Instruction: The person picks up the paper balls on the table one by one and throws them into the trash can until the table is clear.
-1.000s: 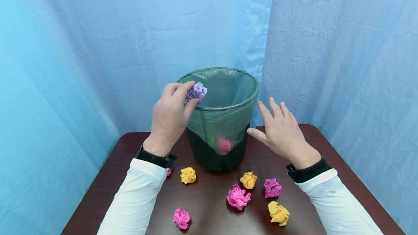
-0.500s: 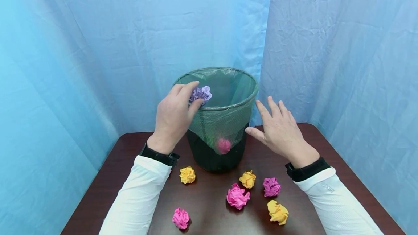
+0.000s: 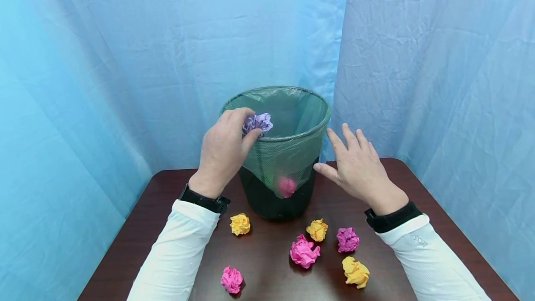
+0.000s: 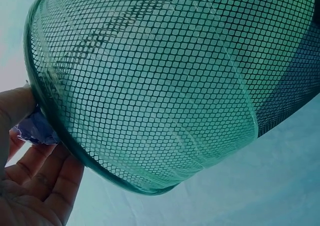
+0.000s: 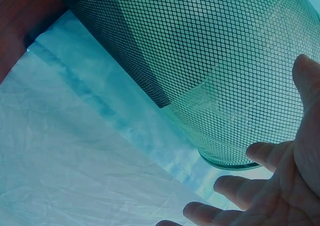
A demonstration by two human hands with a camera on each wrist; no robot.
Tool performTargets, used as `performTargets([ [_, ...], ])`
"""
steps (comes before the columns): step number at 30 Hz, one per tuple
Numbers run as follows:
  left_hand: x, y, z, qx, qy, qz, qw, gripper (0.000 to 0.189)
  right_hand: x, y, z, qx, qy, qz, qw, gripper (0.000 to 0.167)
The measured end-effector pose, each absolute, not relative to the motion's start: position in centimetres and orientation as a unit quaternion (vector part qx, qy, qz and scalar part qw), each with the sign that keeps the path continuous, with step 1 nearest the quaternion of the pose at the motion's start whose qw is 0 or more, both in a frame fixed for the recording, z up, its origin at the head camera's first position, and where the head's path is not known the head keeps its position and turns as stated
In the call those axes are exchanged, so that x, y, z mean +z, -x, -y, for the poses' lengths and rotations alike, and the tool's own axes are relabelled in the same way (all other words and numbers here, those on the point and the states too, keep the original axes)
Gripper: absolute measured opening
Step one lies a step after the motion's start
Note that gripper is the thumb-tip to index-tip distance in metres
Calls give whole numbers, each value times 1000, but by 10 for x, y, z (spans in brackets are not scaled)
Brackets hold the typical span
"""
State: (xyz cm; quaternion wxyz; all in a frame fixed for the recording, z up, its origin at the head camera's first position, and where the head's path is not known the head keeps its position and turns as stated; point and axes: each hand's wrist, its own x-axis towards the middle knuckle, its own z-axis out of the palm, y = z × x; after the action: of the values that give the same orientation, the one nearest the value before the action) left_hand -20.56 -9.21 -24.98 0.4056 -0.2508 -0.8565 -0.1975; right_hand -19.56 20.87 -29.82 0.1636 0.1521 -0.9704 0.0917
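Note:
In the head view my left hand (image 3: 223, 145) pinches a crumpled purple paper ball (image 3: 260, 123) between thumb and fingers, at the near left rim of a mesh wastebasket (image 3: 280, 210). The left wrist view has the purple paper ball (image 4: 37, 128) partly hidden behind the thumb and the basket's rim. A green translucent bag (image 3: 309, 115) lines the basket and folds down over its outside. Low in the basket a pink paper ball (image 3: 286, 186) shows through the mesh. My right hand (image 3: 361, 168) hovers beside the basket's right side, fingers straight and spread, holding nothing.
On the dark wooden table (image 3: 138, 226) lie several crumpled balls: a yellow one (image 3: 240, 224) and a pink one (image 3: 231, 279) at left, another pink (image 3: 304, 251), yellow (image 3: 317, 230), magenta (image 3: 348, 239) and yellow ball (image 3: 355, 272) at right. Blue curtains (image 3: 209, 36) surround the table.
My left hand has shifted slightly right and down with the purple paper ball, further over the basket's rim. The right hand has stayed almost still.

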Motion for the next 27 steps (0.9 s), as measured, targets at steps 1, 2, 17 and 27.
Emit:
performTargets([
  [1,-250,206,92,-198,250,858,404,38,-298,196,-209,92,-153,970,164,93],
  [2,-250,206,92,-199,249,858,402,38,-298,196,-209,93,-153,970,165,93],
  [17,-252,209,93,-202,245,866,386,38,-297,196,-207,93,-157,968,170,92],
  [27,-253,209,95,-209,245,872,368,38,-297,196,-206,94,-159,967,175,92],
])
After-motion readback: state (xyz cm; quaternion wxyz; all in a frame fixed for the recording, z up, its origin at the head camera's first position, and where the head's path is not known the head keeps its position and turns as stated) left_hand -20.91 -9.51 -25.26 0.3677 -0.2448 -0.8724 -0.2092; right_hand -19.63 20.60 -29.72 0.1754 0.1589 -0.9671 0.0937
